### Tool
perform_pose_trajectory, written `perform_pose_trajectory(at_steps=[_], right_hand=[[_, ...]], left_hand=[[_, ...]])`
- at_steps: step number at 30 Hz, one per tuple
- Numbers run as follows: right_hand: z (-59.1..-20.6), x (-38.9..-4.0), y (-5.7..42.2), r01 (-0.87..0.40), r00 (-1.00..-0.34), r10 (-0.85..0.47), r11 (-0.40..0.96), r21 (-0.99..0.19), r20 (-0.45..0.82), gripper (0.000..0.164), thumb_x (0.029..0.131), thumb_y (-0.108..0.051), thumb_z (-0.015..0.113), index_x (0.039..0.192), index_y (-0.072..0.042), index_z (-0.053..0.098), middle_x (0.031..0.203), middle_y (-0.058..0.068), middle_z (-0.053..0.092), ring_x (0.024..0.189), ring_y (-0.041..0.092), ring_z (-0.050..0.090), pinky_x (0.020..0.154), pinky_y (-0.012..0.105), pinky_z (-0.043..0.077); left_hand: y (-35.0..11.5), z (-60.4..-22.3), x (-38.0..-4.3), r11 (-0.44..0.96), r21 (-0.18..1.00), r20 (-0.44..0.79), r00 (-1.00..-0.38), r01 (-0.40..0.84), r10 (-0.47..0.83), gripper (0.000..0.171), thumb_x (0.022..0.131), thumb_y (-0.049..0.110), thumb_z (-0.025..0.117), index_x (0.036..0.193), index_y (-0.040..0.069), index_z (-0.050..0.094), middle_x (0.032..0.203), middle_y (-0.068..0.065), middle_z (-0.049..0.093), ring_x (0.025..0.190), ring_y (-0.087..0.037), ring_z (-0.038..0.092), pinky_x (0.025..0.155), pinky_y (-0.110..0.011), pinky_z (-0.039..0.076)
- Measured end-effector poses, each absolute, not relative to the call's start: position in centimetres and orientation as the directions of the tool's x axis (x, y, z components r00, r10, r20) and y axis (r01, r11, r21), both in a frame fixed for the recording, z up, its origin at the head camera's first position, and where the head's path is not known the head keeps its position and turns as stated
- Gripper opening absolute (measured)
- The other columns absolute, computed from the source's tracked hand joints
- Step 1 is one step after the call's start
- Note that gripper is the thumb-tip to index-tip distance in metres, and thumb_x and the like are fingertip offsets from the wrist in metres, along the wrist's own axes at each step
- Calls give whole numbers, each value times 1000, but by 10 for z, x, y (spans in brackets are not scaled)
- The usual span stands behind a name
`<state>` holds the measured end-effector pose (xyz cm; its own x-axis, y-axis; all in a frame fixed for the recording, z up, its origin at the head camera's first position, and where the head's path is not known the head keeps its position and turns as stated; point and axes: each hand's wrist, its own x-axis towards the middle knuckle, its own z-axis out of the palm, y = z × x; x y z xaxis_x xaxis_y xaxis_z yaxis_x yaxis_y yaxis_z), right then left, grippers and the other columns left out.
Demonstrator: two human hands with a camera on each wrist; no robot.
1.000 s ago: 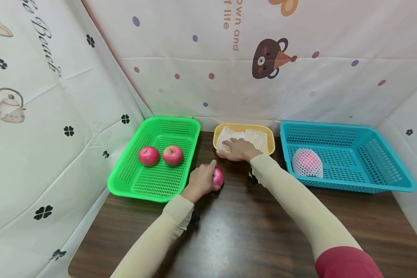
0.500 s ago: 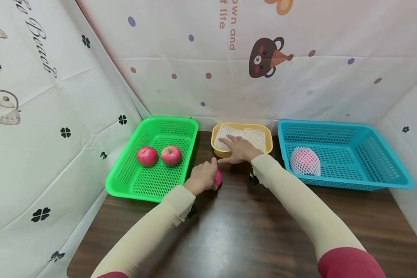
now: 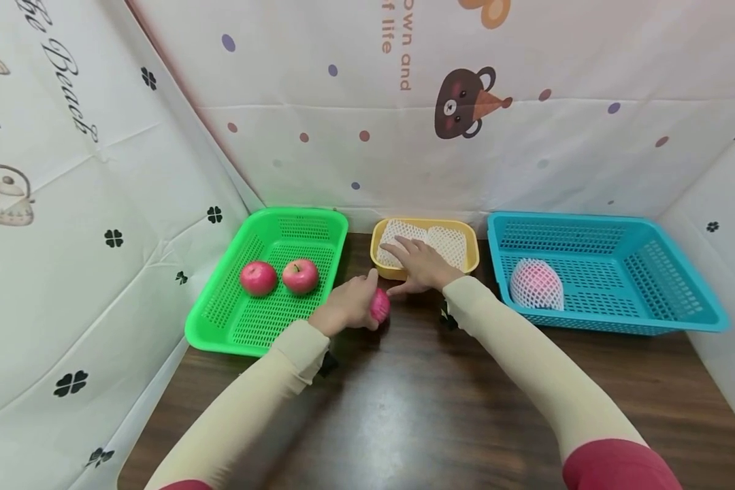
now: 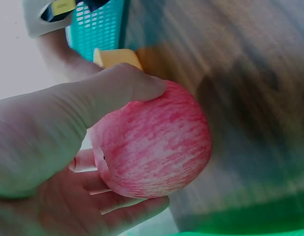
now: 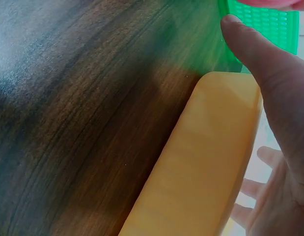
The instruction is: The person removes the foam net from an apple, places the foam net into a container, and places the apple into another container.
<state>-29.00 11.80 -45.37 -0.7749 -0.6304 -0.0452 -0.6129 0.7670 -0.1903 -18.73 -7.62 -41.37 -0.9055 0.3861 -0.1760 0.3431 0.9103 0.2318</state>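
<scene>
The right hand (image 3: pixel 425 266) has spread its thumb from over the yellow basket (image 5: pixel 201 152) to its near side; the left hand (image 3: pixel 349 303) has shifted the apple (image 4: pixel 159 142) slightly farther.

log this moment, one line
left hand: grips apple | right hand: spread over yellow basin of foam nets | green basket: two apples | blue basket: netted apple

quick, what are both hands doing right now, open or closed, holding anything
Left hand: closed around a red apple.
Right hand: open, fingers spread, holding nothing, at the yellow basket.
</scene>
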Motion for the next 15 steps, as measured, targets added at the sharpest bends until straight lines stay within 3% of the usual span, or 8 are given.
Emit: perform_pose_trajectory(at_steps=[5,15], right_hand=[[-456,-288,118,-629,-770,-638,755,-186,12,108,77,-69,78,162,-25,28,166,18,24,146,48,31,117,61,29],[-467,-284,113,-671,-738,-664,705,-229,118,110,75,-71,78,162,-22,31,166,18,24,145,48,30,119,60,25]], left_hand=[[-86,-401,-191,856,315,-127,-876,409,465,90,72,24,93,141,0,40,117,-16,62,103,-27,63,90,-39,55],[-117,-387,-201,792,395,18,-867,464,499,73,71,29,92,122,9,45,103,-10,57,93,-24,58,76,-35,58]])
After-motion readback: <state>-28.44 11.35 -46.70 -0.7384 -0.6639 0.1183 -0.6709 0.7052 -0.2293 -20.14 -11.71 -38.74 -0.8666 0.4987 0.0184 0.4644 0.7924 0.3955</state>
